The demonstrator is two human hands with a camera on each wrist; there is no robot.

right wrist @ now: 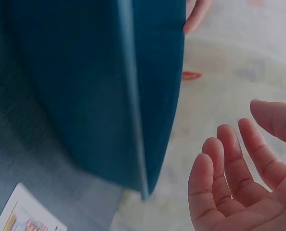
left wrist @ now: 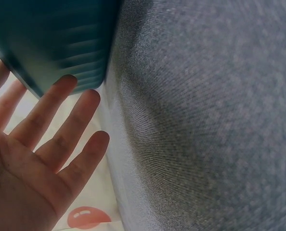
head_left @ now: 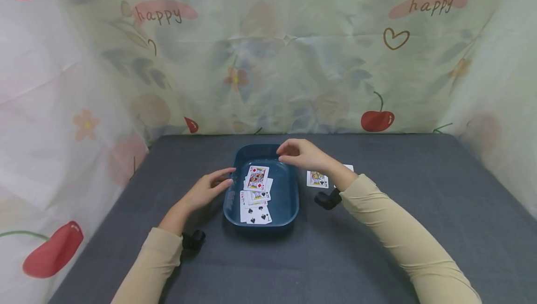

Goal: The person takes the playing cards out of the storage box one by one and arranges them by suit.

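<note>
A blue tray [head_left: 286, 201] stands on the table with several playing cards [head_left: 256, 178] overlapping along its left side; a face card with red diamonds lies uppermost. My left hand [head_left: 204, 191] is at the tray's left rim, fingers extended and fingertips at the wall; in the left wrist view its palm [left wrist: 25, 178] faces the camera and holds nothing. Above the far right corner of the tray hovers my right hand [head_left: 306, 155], fingers loosely bent with nothing between them. Beside the tray's right side lies a face card [head_left: 317, 179], also seen as a card [right wrist: 27, 214] in the right wrist view.
Another card [head_left: 349, 167] lies farther right, mostly hidden behind the right wrist. Grey cloth [head_left: 268, 266] covers the table. A patterned curtain [head_left: 285, 85] hangs along the back and sides. Each wrist carries a black camera, such as the right one [head_left: 328, 199].
</note>
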